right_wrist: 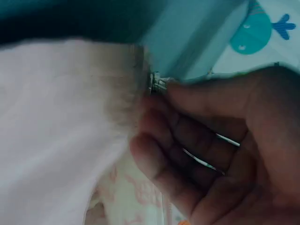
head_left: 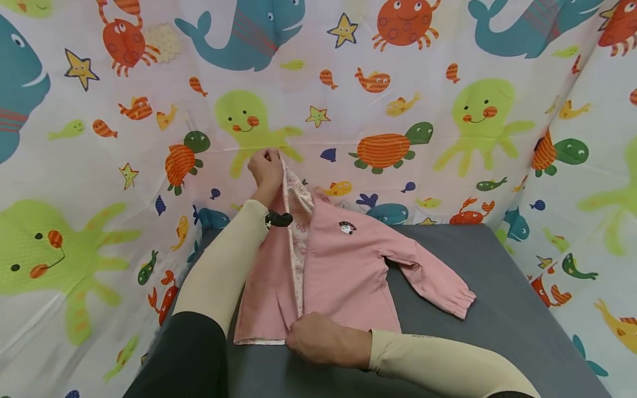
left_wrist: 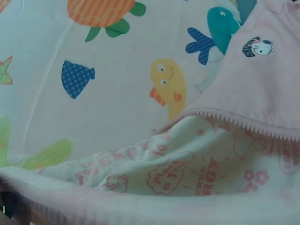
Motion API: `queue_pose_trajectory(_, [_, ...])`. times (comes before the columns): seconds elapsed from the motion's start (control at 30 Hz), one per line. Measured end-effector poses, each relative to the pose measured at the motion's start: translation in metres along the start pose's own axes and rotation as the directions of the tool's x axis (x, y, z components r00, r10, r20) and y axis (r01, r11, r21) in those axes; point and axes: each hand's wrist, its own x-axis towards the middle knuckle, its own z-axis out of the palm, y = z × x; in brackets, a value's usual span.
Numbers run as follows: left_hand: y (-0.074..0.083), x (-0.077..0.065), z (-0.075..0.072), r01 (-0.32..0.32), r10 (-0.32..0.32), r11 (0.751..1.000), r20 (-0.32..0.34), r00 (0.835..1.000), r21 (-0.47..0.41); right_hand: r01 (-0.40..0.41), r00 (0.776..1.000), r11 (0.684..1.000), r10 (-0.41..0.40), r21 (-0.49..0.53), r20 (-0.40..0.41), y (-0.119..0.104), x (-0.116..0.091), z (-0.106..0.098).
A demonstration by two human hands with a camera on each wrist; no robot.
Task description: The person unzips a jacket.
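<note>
Pink jacket (head_left: pixel 343 265) lies on grey bench (head_left: pixel 480 257), near front lifted. Left hand (head_left: pixel 266 171) pinches its upper edge, baring the lining (head_left: pixel 300 229); right hand (head_left: pixel 320 340) grips low at the opening, probably to steady the edge between both grips.

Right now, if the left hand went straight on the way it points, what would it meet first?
Probably the sea-animal backdrop. The left hand, gripping an edge of the pink jacket, points up and away toward it; how much gap lies between is unclear.
</note>
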Motion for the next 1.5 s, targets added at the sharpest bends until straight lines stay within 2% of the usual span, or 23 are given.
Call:
queue_pose_trajectory(0.1, [-0.005,0.004,-0.014,0.046,-0.047,0.999,-0.040,0.998,-0.022,0.075,0.996,0.996,-0.077,-0.049,-0.053,-0.012,0.003,0.002])
queue_pose_trajectory(0.17, [-0.007,0.005,-0.021,0.051,-0.053,0.998,-0.068,0.996,-0.039,0.107,0.991,0.991,-0.113,-0.080,-0.072,-0.019,0.004,0.002])
queue_pose_trajectory(0.33, [-0.012,0.006,-0.029,0.023,-0.030,0.997,-0.110,0.993,-0.067,0.115,0.991,0.991,-0.119,-0.070,-0.053,-0.027,0.008,-0.007])
queue_pose_trajectory(0.43, [-0.016,0.007,-0.032,-0.008,0.007,1.000,-0.058,0.998,-0.009,0.109,0.993,0.991,-0.111,-0.074,-0.025,-0.028,0.008,-0.010])
queue_pose_trajectory(0.53, [-0.021,0.008,-0.034,-0.068,0.062,0.993,0.065,0.996,0.095,0.110,0.994,0.990,-0.111,-0.084,-0.009,-0.029,0.007,-0.008])
queue_pose_trajectory(0.63, [-0.026,0.006,-0.037,-0.135,0.103,0.976,0.186,0.977,0.170,0.114,0.993,0.993,-0.113,-0.039,0.021,-0.029,0.006,-0.003])
queue_pose_trajectory(0.73, [-0.029,0.002,-0.039,-0.196,0.143,0.961,0.255,0.956,0.198,0.105,0.990,0.992,-0.112,0.071,0.087,-0.023,0.006,-0.001])
queue_pose_trajectory(0.9, [-0.034,-0.004,-0.044,-0.279,0.214,0.939,0.291,0.932,0.203,0.060,0.993,0.975,-0.080,0.212,0.088,0.003,0.010,-0.002])
queue_pose_trajectory(1.0, [-0.039,-0.008,-0.047,-0.310,0.240,0.928,0.305,0.921,0.207,0.004,0.997,0.968,-0.024,0.250,0.078,0.023,0.012,-0.006])
queue_pose_trajectory(1.13, [-0.047,-0.016,-0.053,-0.362,0.285,0.907,0.322,0.903,0.215,-0.100,0.992,0.954,0.072,0.282,0.107,0.046,0.013,-0.013])
queue_pose_trajectory(1.37, [-0.056,-0.044,-0.063,-0.388,0.287,0.904,0.415,0.863,0.182,-0.265,0.964,0.884,0.246,0.386,0.100,0.083,0.003,-0.011])
queue_pose_trajectory(1.5, [-0.071,-0.065,-0.071,-0.446,0.338,0.880,0.444,0.830,0.164,-0.311,0.949,0.846,0.304,0.432,0.089,0.098,-0.005,-0.004])
